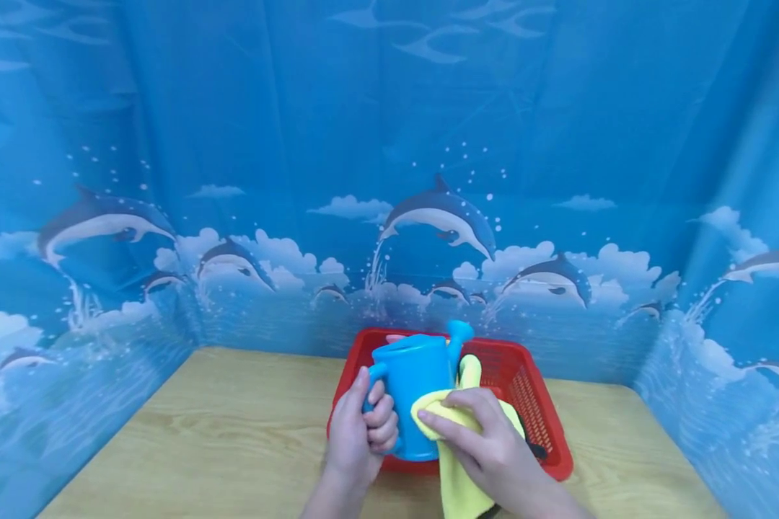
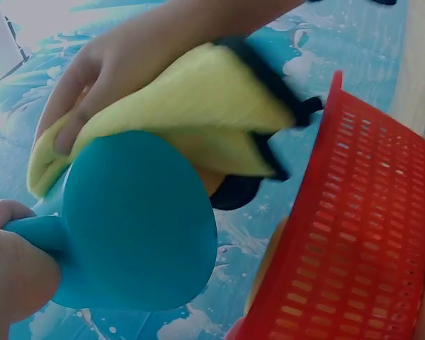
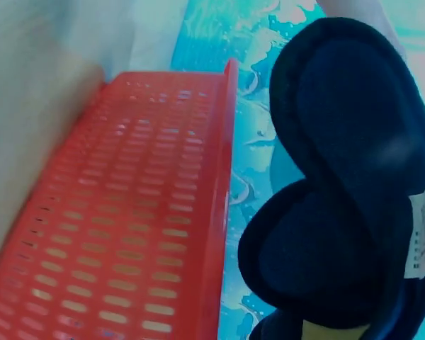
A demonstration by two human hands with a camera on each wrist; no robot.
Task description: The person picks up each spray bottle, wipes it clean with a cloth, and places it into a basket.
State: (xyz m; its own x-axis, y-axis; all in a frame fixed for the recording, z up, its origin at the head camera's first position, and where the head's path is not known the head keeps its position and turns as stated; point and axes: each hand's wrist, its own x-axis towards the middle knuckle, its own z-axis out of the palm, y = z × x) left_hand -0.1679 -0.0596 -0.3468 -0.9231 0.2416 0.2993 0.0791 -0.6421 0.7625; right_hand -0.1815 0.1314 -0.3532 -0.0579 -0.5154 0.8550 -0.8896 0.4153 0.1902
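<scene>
A blue toy watering can [image 1: 418,396] is held upright over the basket, its spout pointing up at the far right side. My left hand [image 1: 363,425] grips its handle with curled fingers. My right hand [image 1: 487,447] pinches a yellow cloth [image 1: 461,483] and presses it against the can's right side, as the left wrist view also shows the cloth [image 2: 177,106] draped along the can [image 2: 138,219]. The cloth's dark underside [image 3: 368,142], edged in black with a white label, fills much of the right wrist view. That view hides the right fingers.
Behind and below the can stands a red perforated basket [image 1: 545,432] on a wood-grain table [image 1: 234,432]. A dark item [image 1: 537,450] shows at its right inside; other contents are mostly hidden. A blue dolphin-print curtain [image 1: 389,144] encloses the back and sides.
</scene>
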